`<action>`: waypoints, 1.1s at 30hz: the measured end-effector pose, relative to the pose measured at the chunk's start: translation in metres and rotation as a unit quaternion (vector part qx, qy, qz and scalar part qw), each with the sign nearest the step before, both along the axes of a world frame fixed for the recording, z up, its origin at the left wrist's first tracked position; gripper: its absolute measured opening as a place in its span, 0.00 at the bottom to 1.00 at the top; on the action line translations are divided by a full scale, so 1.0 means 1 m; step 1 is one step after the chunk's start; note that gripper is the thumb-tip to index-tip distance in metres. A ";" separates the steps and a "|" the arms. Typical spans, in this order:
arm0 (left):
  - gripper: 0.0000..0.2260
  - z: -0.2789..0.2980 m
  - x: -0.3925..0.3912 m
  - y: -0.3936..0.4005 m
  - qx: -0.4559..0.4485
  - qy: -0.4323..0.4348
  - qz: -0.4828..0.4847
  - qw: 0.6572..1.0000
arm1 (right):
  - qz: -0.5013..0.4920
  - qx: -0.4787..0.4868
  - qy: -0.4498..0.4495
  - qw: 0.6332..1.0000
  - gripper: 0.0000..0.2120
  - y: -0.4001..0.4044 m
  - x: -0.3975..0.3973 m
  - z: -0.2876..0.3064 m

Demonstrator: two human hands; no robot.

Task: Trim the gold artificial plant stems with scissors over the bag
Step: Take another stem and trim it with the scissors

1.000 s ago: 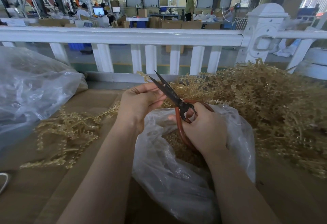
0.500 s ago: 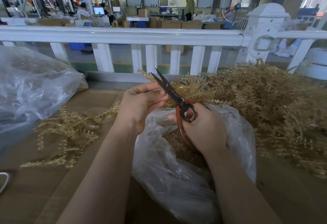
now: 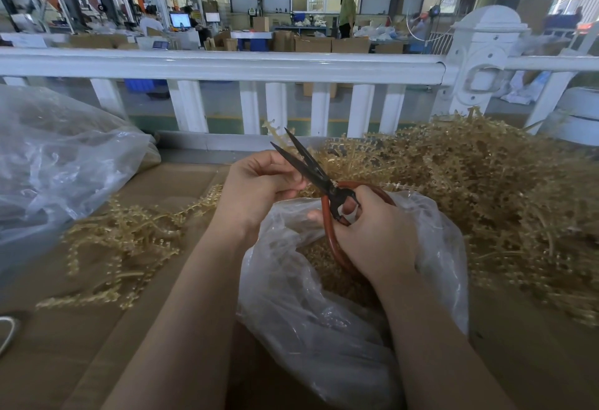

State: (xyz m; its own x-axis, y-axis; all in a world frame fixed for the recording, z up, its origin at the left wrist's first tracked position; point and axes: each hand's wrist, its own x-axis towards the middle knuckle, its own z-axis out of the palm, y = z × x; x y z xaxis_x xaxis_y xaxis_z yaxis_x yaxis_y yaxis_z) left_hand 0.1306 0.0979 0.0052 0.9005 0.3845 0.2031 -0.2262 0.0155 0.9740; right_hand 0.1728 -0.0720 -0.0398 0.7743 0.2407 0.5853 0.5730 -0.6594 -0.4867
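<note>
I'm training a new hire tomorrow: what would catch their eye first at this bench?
Dead centre, the right hand grips red-handled scissors, blades parted, beside the left hand over an open clear bag. To the right sprawls a big heap of gold stems; behind runs a white railing.

Cardboard-covered table (image 3: 81,345): clear bag (image 3: 324,328), gold stems (image 3: 486,199), second bag (image 3: 58,166) far left

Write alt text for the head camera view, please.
A person's right hand holds open red-handled scissors over a clear plastic bag, while the left hand pinches something at the blades; gold plant stems lie heaped alongside.
</note>
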 end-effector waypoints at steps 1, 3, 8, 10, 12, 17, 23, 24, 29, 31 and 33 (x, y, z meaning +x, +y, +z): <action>0.06 0.000 0.000 0.000 -0.001 0.001 0.003 1.000 | -0.003 -0.003 -0.002 1.000 0.28 0.000 0.001 0.000; 0.05 0.000 0.000 0.000 -0.005 0.002 0.007 1.000 | -0.006 -0.006 -0.007 1.000 0.29 0.000 0.003 -0.002; 0.07 0.002 -0.001 -0.002 -0.013 0.006 0.014 1.000 | -0.010 -0.008 -0.024 1.000 0.31 0.000 0.007 -0.007; 0.07 0.002 -0.002 -0.003 -0.022 0.007 0.009 1.000 | -0.003 -0.001 -0.021 1.000 0.31 0.000 0.006 -0.007; 0.08 0.003 -0.002 -0.003 -0.035 0.008 0.000 0.999 | 0.006 0.015 -0.036 0.999 0.29 0.001 0.004 -0.007; 0.08 0.003 -0.003 -0.003 -0.039 0.004 -0.004 0.999 | 0.030 0.039 -0.040 0.998 0.27 0.001 0.001 -0.006; 0.09 0.002 -0.003 -0.002 -0.046 0.000 -0.008 0.999 | 0.029 0.044 -0.046 0.998 0.27 0.001 0.001 -0.004; 0.09 0.002 -0.003 -0.002 -0.048 0.001 -0.011 0.999 | 0.030 0.045 -0.049 0.997 0.27 0.002 0.001 -0.004; 0.09 0.002 -0.002 -0.004 -0.067 0.004 -0.020 0.998 | 0.034 0.032 -0.034 0.998 0.27 0.001 0.004 -0.006; 0.09 0.002 -0.001 -0.004 -0.077 0.010 -0.021 0.997 | 0.039 0.035 -0.038 0.998 0.27 0.002 0.003 -0.005; 0.08 0.001 -0.001 -0.005 -0.093 0.030 -0.024 0.995 | 0.055 0.063 -0.033 0.996 0.28 0.003 0.003 -0.005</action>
State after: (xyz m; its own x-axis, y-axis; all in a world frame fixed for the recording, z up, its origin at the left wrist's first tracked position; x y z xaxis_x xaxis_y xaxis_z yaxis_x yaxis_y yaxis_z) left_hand 0.1298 0.0932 0.0066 0.9268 0.3674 0.0781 -0.1629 0.2061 0.9649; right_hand 0.1756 -0.0690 -0.0453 0.7065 0.2435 0.6645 0.6718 -0.5260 -0.5215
